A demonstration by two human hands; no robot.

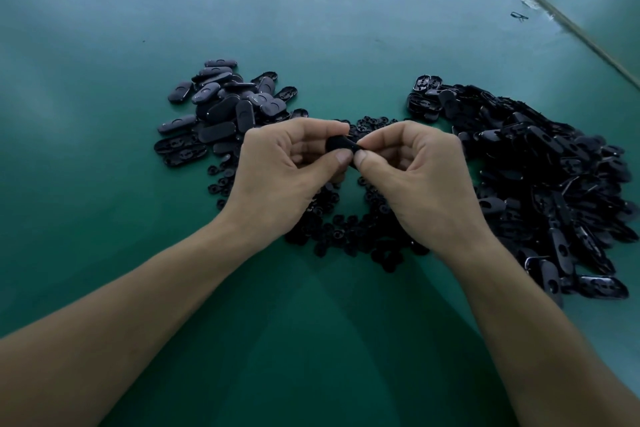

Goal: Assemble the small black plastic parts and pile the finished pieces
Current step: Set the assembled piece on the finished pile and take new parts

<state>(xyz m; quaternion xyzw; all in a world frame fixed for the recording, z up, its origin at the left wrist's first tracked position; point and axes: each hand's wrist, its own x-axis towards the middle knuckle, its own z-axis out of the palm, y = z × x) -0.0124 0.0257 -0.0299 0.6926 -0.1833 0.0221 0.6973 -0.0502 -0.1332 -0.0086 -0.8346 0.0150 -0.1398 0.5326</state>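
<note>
Both hands meet over the green table (104,114): the left hand (287,170) and right hand (415,173) pinch one black piece (341,146) together, piles on either side.

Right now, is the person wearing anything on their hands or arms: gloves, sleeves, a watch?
No. The left hand and right hand are bare: no gloves or rings. No watch or band on either wrist, and the left forearm and right forearm are uncovered to the picture's edge, no sleeve in view.
</note>
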